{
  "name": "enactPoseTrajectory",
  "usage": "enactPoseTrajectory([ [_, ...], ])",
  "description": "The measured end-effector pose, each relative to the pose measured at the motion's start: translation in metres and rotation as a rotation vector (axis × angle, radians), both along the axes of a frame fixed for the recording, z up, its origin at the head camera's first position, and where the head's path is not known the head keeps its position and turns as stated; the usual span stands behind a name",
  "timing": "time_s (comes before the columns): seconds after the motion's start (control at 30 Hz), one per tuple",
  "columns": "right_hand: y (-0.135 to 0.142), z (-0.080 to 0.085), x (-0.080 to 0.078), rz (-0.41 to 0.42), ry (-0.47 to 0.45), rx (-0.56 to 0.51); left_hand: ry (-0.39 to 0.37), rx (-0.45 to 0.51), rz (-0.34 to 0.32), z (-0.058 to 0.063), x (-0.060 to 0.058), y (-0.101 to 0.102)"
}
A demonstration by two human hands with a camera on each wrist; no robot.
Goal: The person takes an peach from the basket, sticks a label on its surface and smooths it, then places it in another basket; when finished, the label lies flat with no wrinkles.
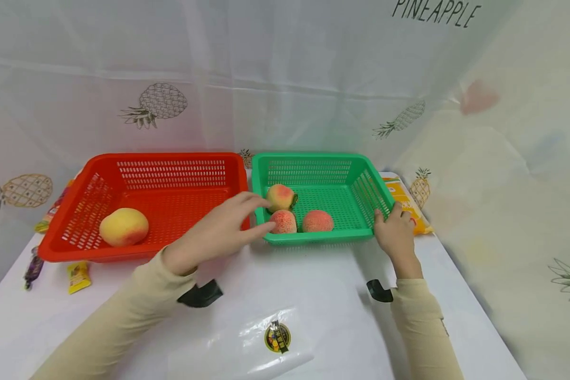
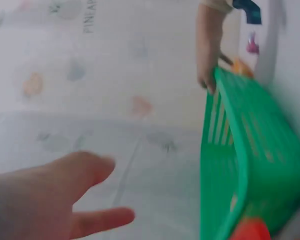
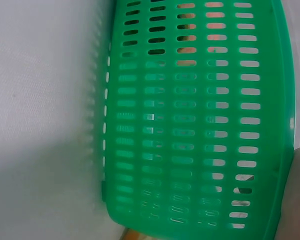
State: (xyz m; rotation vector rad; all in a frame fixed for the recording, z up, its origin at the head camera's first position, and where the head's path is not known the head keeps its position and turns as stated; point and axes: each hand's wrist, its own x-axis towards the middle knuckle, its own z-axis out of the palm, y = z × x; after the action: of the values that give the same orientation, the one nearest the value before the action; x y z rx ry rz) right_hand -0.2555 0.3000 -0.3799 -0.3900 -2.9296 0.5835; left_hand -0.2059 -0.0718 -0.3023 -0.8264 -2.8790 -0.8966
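Note:
A green plastic basket (image 1: 309, 238) holds a yellow-red peach (image 1: 279, 197) and two redder peaches (image 1: 317, 221) (image 1: 283, 221) at its left and front. My left hand (image 1: 220, 224) reaches over the right end of the red basket (image 1: 81, 257), its thumb and fingers spread apart near the green basket's left rim. In the left wrist view that hand (image 2: 65, 195) has nothing between thumb and finger. With curled fingers, my right hand (image 1: 395, 232) grips the green basket's front right corner. One large yellow peach (image 1: 124, 227) lies inside the red basket.
A yellow packet (image 1: 406, 203) lies behind the right hand. Left of and in front of the red basket are a small yellow packet (image 1: 78, 277) and a purple wrapped sweet (image 1: 34, 268). A clear plastic bag (image 1: 247, 343) with a round label lies on the front of the white table.

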Motion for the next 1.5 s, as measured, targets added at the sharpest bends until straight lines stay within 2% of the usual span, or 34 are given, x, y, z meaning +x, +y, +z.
enactPoseTrajectory([
  [0.1, 0.001, -0.001, 0.001, -0.007, -0.005, -0.003, 0.072, 0.054, 0.214, -0.003, 0.025, -0.049],
  [0.2, 0.003, -0.001, 0.003, -0.009, -0.014, 0.002, 0.171, 0.125, 0.439, -0.012, 0.044, -0.095],
  [0.27, 0.004, -0.001, 0.003, -0.002, -0.021, 0.004, 0.270, 0.172, 0.592, -0.022, 0.053, -0.123],
  [0.33, 0.005, -0.001, 0.002, 0.006, -0.033, -0.001, 0.378, 0.202, 0.739, -0.036, 0.059, -0.149],
  [0.37, 0.004, 0.000, 0.002, 0.012, -0.041, -0.003, 0.406, 0.212, 0.810, -0.044, 0.061, -0.160],
  [0.43, 0.003, 0.003, 0.001, 0.028, -0.069, -0.008, 0.414, 0.224, 0.929, -0.062, 0.066, -0.178],
  [0.53, 0.000, 0.011, -0.002, 0.049, -0.149, -0.015, 0.318, 0.234, 1.028, -0.085, 0.070, -0.195],
  [0.67, -0.009, 0.023, -0.006, 0.044, -0.198, 0.033, 0.245, 0.314, 1.035, -0.105, 0.068, -0.204],
  [0.8, -0.034, 0.034, -0.008, 0.054, -0.099, 0.099, 0.248, 0.399, 1.015, -0.116, 0.065, -0.208],
  [0.93, -0.079, 0.052, -0.007, 0.169, 0.035, 0.111, 0.294, 0.440, 0.986, -0.125, 0.061, -0.207],
  [1.03, -0.122, 0.065, -0.009, 0.290, 0.114, 0.125, 0.302, 0.468, 0.985, -0.129, 0.059, -0.205],
  [1.13, -0.169, 0.075, -0.012, 0.425, 0.128, 0.138, 0.329, 0.496, 0.993, -0.131, 0.058, -0.203],
  [1.23, -0.219, 0.084, -0.018, 0.590, 0.070, 0.167, 0.348, 0.500, 0.997, -0.131, 0.058, -0.203],
  [1.4, -0.297, 0.095, -0.031, 0.936, -0.111, 0.188, 0.327, 0.479, 1.020, -0.129, 0.058, -0.204],
  [1.5, -0.338, 0.097, -0.039, 1.098, -0.169, 0.198, 0.322, 0.474, 1.022, -0.128, 0.058, -0.204],
])
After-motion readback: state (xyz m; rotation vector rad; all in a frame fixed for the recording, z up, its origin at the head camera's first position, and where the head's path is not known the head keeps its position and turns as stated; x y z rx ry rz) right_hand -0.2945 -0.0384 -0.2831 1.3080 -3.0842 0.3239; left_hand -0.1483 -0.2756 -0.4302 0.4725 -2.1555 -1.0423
